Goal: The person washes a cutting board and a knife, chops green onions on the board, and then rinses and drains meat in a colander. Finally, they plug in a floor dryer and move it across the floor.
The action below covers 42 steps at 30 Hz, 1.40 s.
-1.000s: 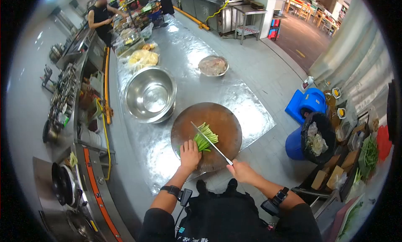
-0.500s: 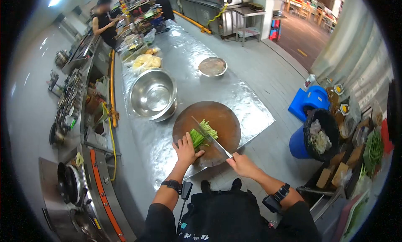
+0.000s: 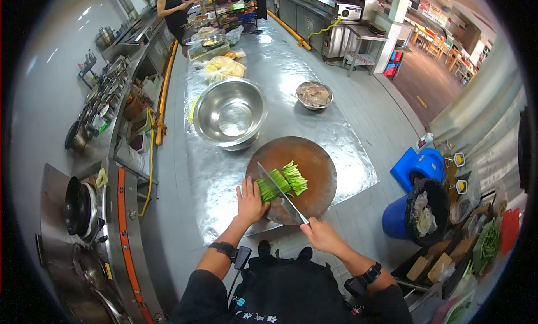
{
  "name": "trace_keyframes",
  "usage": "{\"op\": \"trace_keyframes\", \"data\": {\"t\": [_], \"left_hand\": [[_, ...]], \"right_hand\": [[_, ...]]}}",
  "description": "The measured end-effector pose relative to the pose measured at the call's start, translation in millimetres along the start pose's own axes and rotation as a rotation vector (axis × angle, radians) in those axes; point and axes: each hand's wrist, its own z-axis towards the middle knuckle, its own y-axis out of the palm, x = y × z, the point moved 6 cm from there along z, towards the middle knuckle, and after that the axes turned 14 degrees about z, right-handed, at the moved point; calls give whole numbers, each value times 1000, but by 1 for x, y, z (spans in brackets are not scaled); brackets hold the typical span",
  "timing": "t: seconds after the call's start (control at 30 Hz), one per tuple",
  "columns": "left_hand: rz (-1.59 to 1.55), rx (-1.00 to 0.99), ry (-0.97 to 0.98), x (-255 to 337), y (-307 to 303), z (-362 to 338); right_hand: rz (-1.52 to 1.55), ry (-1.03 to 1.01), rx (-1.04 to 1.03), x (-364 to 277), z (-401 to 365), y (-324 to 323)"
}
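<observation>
My right hand (image 3: 322,235) is wrapped round the handle of a kitchen knife (image 3: 287,200). Its blade slants up and left across a bunch of green vegetable stalks (image 3: 267,190) on the round brown chopping board (image 3: 319,184). My left hand (image 3: 250,202) presses the bunch at the board's left edge, fingers close beside the blade and covering the stalk ends. Cut pieces (image 3: 295,179) lie in short rows right of the blade.
A large steel bowl (image 3: 252,125) stands behind the board, and a smaller bowl (image 3: 315,95) with pale pinkish contents sits farther right. Bagged yellow food (image 3: 224,69) lies on the metal-topped table (image 3: 358,175). Right of it stands a blue bin (image 3: 394,220). People stand at the far end.
The cut pieces now lie apart from the bunch, to the right. Both hands stay at the stalks, with the blade still across them. The camera view has shifted.
</observation>
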Motion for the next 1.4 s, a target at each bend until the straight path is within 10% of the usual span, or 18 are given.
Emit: {"op": "trace_keyframes", "data": {"t": [0.23,0.43,0.87,1.0,1.2,1.4], "left_hand": [[-15,47,101,0,4,4],[-58,125,111,3,-6,2],[-79,182,8,9,1,-9],[-59,148,-8,14,11,-2],[-92,-129,-28,11,-8,-4],[-156,192,19,18,-43,9]], "right_hand": [[74,308,-149,-17,13,1],[-56,49,1,27,25,31],[414,243,-103,8,0,-11],[126,-100,301,32,-1,-40],[-316,-80,517,82,23,-60],[-367,10,474,106,47,-66]]}}
